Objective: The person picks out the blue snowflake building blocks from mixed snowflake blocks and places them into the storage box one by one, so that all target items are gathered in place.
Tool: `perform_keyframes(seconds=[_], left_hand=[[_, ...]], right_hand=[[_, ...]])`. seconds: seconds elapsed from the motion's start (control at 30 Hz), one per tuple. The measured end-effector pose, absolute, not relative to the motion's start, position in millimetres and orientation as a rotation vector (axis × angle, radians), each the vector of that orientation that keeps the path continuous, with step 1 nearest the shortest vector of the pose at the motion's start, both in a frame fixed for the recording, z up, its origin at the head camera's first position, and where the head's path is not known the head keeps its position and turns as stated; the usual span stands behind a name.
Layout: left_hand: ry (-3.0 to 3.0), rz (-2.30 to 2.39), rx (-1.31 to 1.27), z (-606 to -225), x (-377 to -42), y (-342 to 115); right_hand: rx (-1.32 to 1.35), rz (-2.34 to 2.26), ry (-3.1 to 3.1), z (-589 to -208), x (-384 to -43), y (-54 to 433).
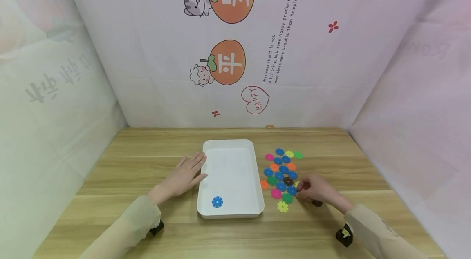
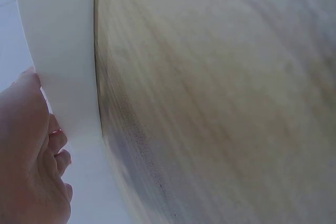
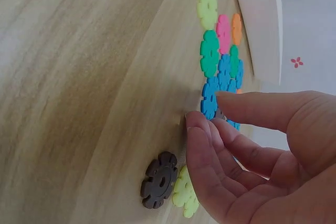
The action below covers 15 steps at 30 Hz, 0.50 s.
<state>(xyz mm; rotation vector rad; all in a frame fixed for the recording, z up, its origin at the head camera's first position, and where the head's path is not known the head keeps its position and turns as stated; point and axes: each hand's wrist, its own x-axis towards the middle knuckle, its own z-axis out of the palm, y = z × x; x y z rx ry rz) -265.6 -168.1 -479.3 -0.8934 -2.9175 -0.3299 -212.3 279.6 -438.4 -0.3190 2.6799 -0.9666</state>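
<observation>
Right grip [image 1: 317, 189] hovers at the right side of the loose discs [image 1: 281, 186], thumb and fingertips curled to a narrow gap; whether a piece sits between them I cannot tell. Just beside its fingers, a brown disc [image 3: 159, 180] and a partly hidden yellow disc [image 3: 184, 194] lie flat on the bench [image 1: 228, 238]. Left grip [image 1: 182, 176] rests on the left rim of the white tray [image 1: 232, 215], fingers extended, seemingly steadying it. One blue disc [image 1: 217, 202] lies inside, near the tray's near left corner. The step in hand looks like picking up a single disc; the next move probably calls for a firm edge pinch, a lift clear of neighbours, then a carry leftward over the tray's right wall.
</observation>
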Motion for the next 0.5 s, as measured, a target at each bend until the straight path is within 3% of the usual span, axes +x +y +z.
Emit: perform_keyframes(seconds=[0.5], left_hand=[[-2.913,-0.313,-0.898,-478.6,-265.6,-168.6]], right_hand=[[-0.289,-0.792,2.812,-447.3,-222.6,272.7]])
